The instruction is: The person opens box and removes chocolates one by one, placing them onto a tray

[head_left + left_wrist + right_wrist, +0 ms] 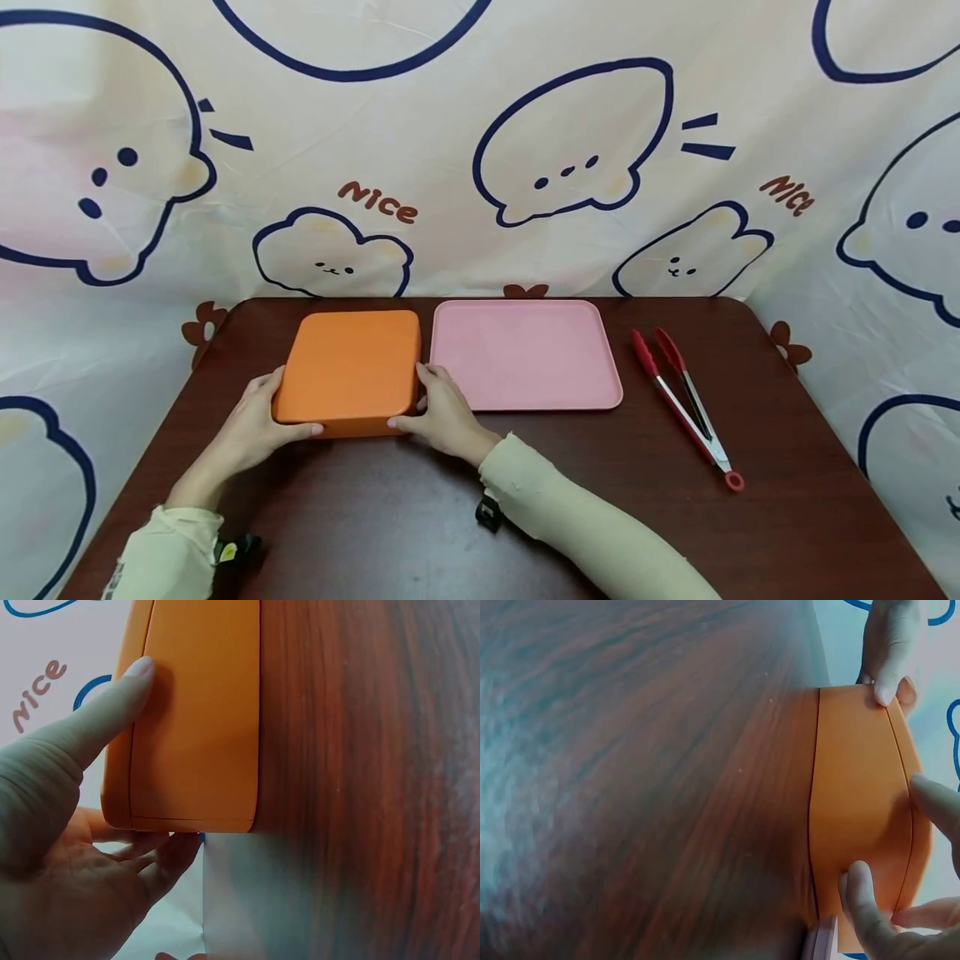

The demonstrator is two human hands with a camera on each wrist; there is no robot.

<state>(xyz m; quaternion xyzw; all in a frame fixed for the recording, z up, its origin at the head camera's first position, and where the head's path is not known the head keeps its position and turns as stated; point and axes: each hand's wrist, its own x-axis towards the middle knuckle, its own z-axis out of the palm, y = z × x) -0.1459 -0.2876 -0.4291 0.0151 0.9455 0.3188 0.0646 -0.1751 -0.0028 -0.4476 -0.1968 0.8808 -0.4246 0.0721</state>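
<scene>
An orange lidded box (352, 367) sits on the table left of centre, its lid closed. My left hand (247, 427) grips its left front corner, thumb on the front face and fingers along the left side. At the right front corner my right hand (450, 417) holds the box, with thumb at the front and fingers against the right side. The left wrist view shows the left thumb (124, 694) lying across the seam between lid and body. Below the box's level top, that same seam runs along the front wall (859, 772) in the right wrist view.
Close to the box's right side lies a pink tray (525, 354). Red and silver tongs (690, 408) rest farther right, tips apart and pointing to the back. The dark wooden table (390, 517) meets a printed cloth backdrop (450, 150) behind.
</scene>
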